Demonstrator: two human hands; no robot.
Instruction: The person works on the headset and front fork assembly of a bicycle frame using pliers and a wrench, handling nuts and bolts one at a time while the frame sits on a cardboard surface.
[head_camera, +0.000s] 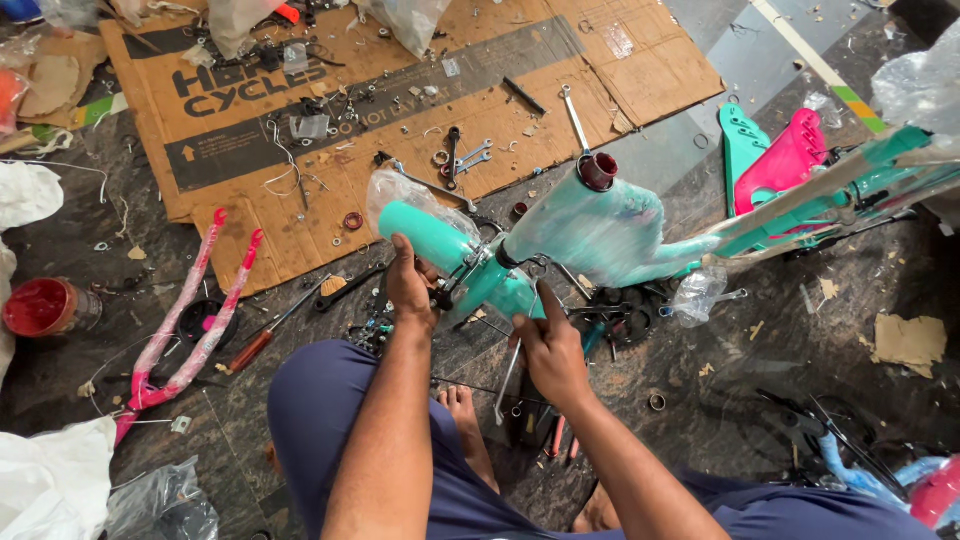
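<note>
A teal bicycle frame (600, 235) wrapped in clear plastic lies across the dark floor in front of me. My left hand (410, 290) grips a small black part at the frame's lower joint, next to a teal tube (425, 232) in plastic. My right hand (548, 345) holds a silver wrench (505, 385) that hangs down, with the index finger resting against the frame. My bare foot (465, 420) and blue-clad knees are below.
A flattened cardboard sheet (620, 70) at the back carries several spanners, washers and small parts. A pink fork (185, 320) lies at left beside a red tin (40, 308) and a screwdriver (265, 338). Pink and teal guards (780, 155) lie at right.
</note>
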